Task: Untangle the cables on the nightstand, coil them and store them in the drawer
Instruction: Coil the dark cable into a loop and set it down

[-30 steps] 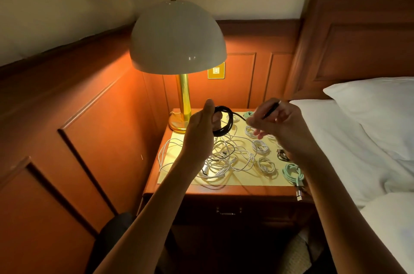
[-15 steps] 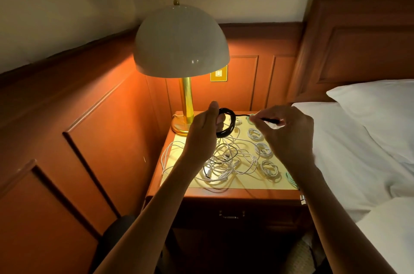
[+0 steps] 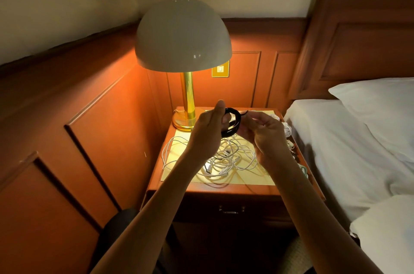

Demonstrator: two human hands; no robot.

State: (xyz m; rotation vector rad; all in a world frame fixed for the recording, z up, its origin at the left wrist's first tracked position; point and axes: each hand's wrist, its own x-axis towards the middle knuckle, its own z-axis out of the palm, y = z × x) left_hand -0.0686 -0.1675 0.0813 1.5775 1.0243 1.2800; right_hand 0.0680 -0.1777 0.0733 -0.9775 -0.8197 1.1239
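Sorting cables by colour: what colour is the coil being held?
Black: the coiled cable shows best in the head view.

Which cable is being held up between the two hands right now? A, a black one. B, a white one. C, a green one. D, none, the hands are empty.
A: the left hand grips a coiled black cable above the nightstand, the right hand pinches its loose end, and the white cables lie tangled below.

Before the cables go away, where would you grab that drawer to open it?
By the small metal handle centred on the drawer front, coming straight from the front. The front looks otherwise flat and fully shut, so probably nothing else offers a hold.
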